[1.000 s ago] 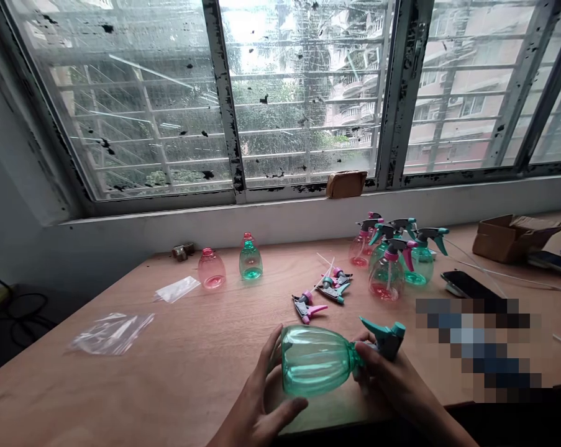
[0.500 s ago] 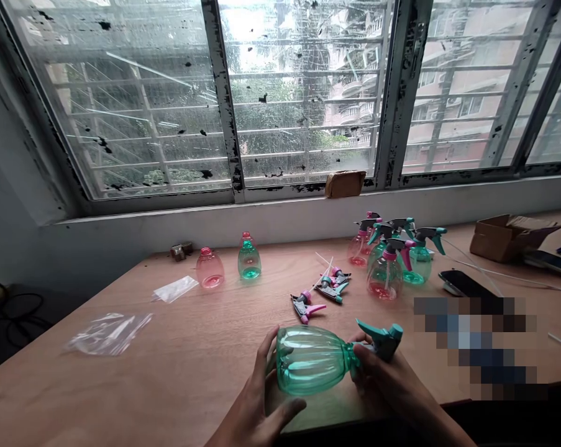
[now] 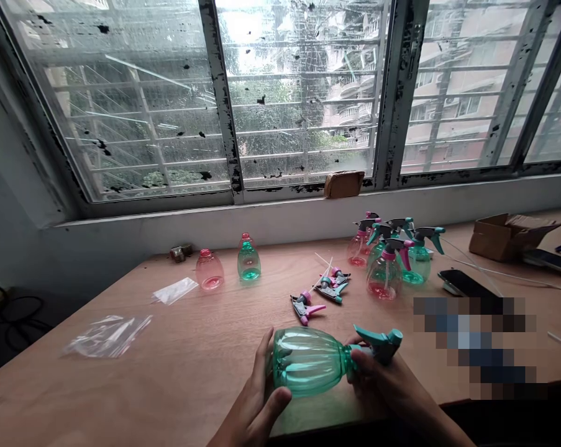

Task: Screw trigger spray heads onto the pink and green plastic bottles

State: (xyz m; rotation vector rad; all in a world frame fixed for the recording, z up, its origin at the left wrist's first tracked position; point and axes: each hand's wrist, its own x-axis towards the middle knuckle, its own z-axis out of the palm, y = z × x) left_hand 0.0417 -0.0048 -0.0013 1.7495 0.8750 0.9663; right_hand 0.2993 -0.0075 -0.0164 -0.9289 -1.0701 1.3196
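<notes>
A clear green spray bottle [image 3: 308,360] lies on its side just above the wooden table [image 3: 200,354], held between both hands. My left hand [image 3: 256,403] wraps round its base, thumb pressed on the near side. My right hand [image 3: 383,385] grips the neck under the teal trigger head [image 3: 380,344], which points left. Loose pink and teal trigger heads [image 3: 324,292] with thin tubes lie just beyond the bottle.
A cluster of assembled pink and green spray bottles [image 3: 392,261] stands at back right. A headless pink bottle [image 3: 209,270] and a headless green bottle [image 3: 249,261] stand at back centre. Plastic bags [image 3: 107,335] lie left. A phone [image 3: 464,284] and cardboard box [image 3: 508,236] lie right.
The bottle has shifted slightly left and down between my hands, and my left thumb has closed up onto its side.
</notes>
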